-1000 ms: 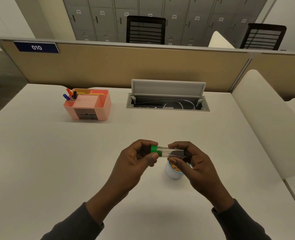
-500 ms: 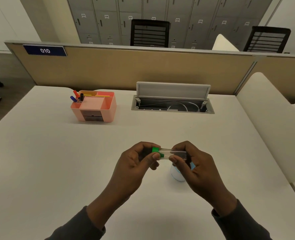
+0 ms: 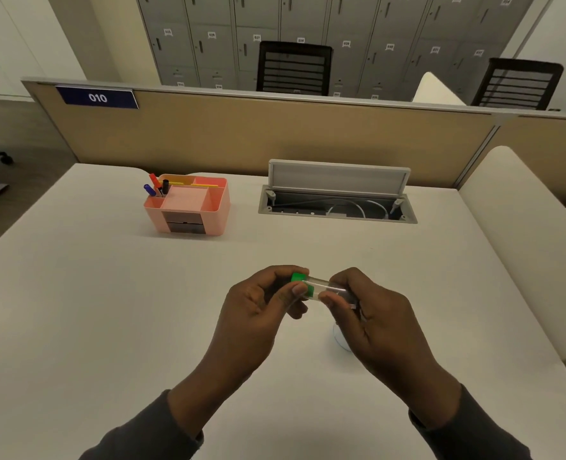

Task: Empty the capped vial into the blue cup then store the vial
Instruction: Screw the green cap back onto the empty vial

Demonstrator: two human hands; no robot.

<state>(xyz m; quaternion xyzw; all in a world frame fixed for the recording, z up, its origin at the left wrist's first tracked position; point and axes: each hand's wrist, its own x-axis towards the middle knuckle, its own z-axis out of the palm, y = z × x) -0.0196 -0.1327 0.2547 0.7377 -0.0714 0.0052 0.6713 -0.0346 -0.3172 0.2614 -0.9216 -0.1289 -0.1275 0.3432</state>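
Observation:
A clear vial with a green cap lies sideways in the air between both hands, above the middle of the white table. My left hand pinches the green cap with thumb and fingers. My right hand grips the clear body, hiding its far end. The vial looks see-through where it shows. The blue cup stands on the table under my right hand; only a pale sliver of its side shows.
A pink desk organizer with pens and two small drawers stands at the back left. An open cable hatch is set into the table at the back centre. A beige partition rises behind; a cream rounded panel borders the right.
The view has tilted and drawn in, so my right hand now covers nearly all of the cup. Both hands keep their hold on the vial, which sits slightly higher over the table.

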